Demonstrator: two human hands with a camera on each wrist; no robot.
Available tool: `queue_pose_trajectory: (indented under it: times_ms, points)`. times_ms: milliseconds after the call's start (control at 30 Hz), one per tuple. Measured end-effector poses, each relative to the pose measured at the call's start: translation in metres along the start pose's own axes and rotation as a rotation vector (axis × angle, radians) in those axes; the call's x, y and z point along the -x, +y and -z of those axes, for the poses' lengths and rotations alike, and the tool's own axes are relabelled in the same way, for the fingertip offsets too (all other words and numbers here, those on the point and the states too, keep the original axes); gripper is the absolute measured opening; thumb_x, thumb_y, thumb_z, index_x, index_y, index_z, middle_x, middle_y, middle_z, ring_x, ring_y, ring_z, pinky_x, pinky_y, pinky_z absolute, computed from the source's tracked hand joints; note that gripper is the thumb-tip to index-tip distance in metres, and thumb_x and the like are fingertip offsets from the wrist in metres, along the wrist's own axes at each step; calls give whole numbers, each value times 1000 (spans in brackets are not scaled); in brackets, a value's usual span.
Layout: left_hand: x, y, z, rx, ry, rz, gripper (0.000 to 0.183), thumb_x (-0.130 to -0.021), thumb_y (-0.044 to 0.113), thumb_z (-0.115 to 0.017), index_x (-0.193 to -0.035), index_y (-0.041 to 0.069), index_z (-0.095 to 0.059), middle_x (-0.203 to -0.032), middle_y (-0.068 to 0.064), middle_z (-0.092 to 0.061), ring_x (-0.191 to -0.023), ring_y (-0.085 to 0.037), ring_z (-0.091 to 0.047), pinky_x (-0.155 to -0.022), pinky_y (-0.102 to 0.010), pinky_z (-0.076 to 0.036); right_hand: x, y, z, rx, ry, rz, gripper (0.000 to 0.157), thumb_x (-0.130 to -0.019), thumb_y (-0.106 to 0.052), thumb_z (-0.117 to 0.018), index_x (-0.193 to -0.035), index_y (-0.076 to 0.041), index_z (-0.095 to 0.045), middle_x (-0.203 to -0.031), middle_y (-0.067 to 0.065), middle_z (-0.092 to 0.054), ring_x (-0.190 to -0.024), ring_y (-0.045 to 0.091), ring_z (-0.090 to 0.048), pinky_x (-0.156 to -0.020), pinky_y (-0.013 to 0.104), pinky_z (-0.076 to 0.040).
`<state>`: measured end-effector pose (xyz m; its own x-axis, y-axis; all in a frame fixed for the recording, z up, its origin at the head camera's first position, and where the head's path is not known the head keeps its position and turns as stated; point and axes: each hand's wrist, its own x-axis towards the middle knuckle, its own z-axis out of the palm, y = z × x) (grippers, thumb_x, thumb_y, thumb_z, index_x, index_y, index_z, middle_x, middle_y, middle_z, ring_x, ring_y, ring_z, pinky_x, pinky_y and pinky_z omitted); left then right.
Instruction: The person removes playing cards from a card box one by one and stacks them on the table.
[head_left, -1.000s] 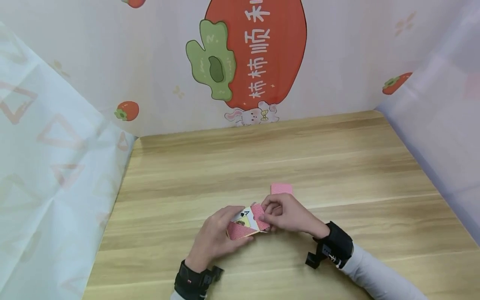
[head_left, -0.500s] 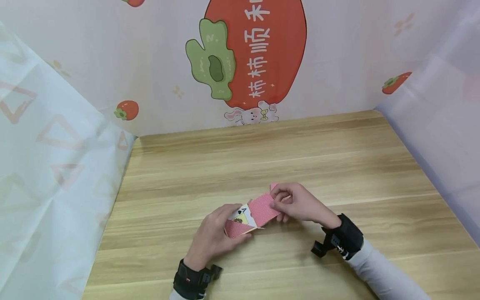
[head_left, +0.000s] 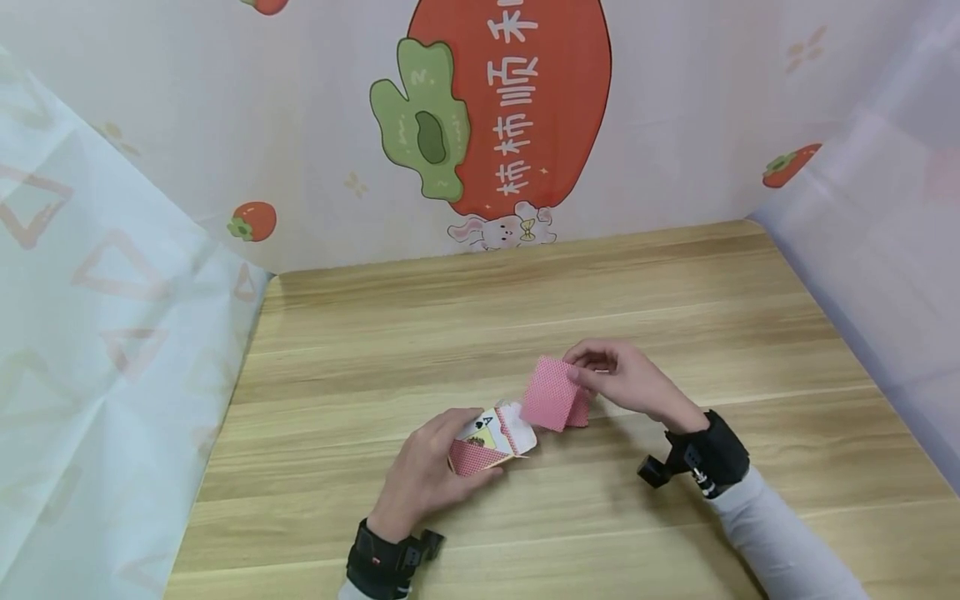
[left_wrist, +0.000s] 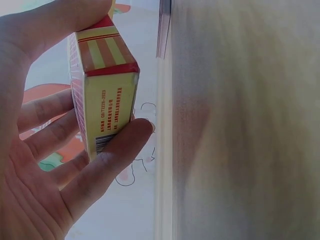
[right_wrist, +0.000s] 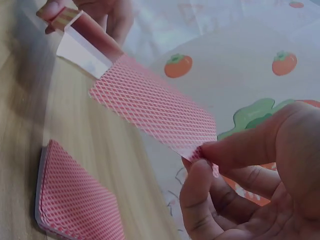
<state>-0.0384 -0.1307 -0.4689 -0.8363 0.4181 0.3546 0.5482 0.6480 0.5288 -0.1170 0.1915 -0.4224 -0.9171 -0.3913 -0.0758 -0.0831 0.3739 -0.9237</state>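
My left hand (head_left: 420, 475) grips a playing card box (head_left: 474, 457) by its sides, with an ace of spades on its face. Its white end flap (head_left: 520, 429) stands unfolded toward the right. The left wrist view shows thumb and fingers round the yellow side with a barcode. Between thumb and fingers of my right hand (head_left: 626, 379), one corner of a red-patterned playing card (head_left: 547, 392) is pinched, back up; whether it is a single card I cannot tell. Below that card a stack of playing cards (right_wrist: 80, 195) lies on the table, mostly covered in the head view.
The wooden table (head_left: 375, 333) runs back to a white sheet (head_left: 322, 125) with printed persimmons. More sheeting hangs along its left and right sides. Each wrist wears a black strap (head_left: 720, 454) with a small camera.
My right hand has drawn the playing card out of the box, moving right and away from me over the stack. The flap now shows bare. My left hand has barely moved.
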Motion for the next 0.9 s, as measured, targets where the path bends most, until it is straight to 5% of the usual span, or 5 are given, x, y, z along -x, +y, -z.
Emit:
queue_pose_trajectory:
  times_ms: [200, 633, 900]
  points:
    - [0, 1, -1, -3, 8, -3, 72, -69, 46, -91, -129, 15, -67, -119, 7, -71, -98, -4, -65, -80, -28, -59, -5, 11, 6, -3, 62, -47, 25, -96, -25, -72, -114, -8, -76, -106, 10, -73, -94, 25, -70, -73, 34, -57]
    - [0, 0, 0, 12, 2, -29, 74, -70, 46, -91, -131, 13, -65, -119, 3, -71, -98, -9, -67, -80, -32, -59, -20, 41, 3, -10, 102, -142, 26, -92, -20, -76, -111, -1, -77, -109, 18, -72, -75, 20, -72, -67, 38, -61]
    - [0, 1, 0, 4, -1, -16, 72, -72, 48, -90, -130, 14, -66, -119, 4, -72, -98, -6, -66, -81, -29, -59, -22, 47, -3, 33, 118, -117, 22, -91, -16, -77, -107, -1, -79, -105, 18, -72, -70, 22, -73, -63, 34, -61]
